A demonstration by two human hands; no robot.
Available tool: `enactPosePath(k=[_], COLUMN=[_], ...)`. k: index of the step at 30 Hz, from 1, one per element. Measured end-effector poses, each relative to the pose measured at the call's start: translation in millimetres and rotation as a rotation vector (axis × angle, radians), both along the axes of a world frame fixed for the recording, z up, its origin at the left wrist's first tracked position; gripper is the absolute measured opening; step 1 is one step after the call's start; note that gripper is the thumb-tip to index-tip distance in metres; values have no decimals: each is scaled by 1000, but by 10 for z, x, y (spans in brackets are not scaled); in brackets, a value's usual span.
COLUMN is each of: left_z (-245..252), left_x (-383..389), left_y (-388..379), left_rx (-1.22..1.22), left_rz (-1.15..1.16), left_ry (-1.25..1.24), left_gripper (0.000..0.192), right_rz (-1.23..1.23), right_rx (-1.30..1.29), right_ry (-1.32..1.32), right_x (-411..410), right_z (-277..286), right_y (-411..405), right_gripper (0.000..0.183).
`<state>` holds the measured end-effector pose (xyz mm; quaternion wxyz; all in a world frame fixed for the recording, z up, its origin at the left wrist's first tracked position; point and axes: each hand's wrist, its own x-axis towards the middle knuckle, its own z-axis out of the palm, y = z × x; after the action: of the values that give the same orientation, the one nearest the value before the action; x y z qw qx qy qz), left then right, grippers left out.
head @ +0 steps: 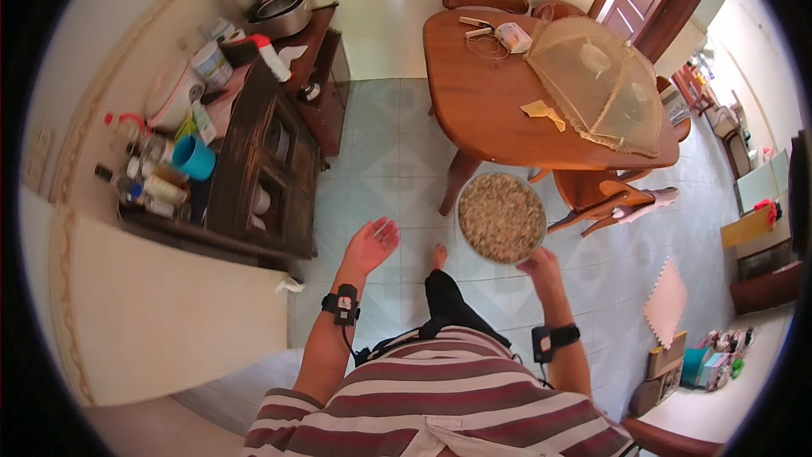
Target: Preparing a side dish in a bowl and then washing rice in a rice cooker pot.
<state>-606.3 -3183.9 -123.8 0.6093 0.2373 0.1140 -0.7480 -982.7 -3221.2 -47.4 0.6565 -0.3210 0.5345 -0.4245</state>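
Note:
A round dish [501, 218] filled with brown, grainy or crumbly food hangs over the floor, just short of the wooden table. My right hand [540, 263] grips its near rim, at the lower right. Out to the left, my left hand [375, 242] is raised with the palm up, its fingers apart and nothing held. Both wrists wear black straps with small devices. The dark material of what lies under the dish is hidden by it.
An oval wooden table [482, 108] bears a mesh food cover [590, 82], a yellow cloth [543, 113] and a tissue pack [513, 37]. Wooden chairs [590, 197] stand around it. At left, a dark wooden cabinet [260, 158] carries bottles, a blue cup [193, 157] and a rice cooker [279, 14].

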Motion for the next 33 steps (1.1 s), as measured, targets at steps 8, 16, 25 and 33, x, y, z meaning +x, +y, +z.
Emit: enactPosePath(k=[8, 16, 25, 33], left_z=[-1391, -1511, -1114, -966], left_x=[1903, 2167, 2842, 3055], left_y=[498, 510, -620, -1376], left_rx=[205, 739, 569, 625], left_rz=[285, 454, 318, 222], left_ry=[-200, -165, -271, -454], left_gripper=[9, 11, 15, 13], right_rz=[-68, -326, -487, -434], right_rx=[-31, -16, -62, 4], right_ry=[-94, -182, -288, -291], right_x=[577, 781, 1060, 1008], right_z=[-355, -952, -1108, -1340], right_y=[-2145, -3418, -3890, -3896], right_gripper=[22, 22, 28, 29])
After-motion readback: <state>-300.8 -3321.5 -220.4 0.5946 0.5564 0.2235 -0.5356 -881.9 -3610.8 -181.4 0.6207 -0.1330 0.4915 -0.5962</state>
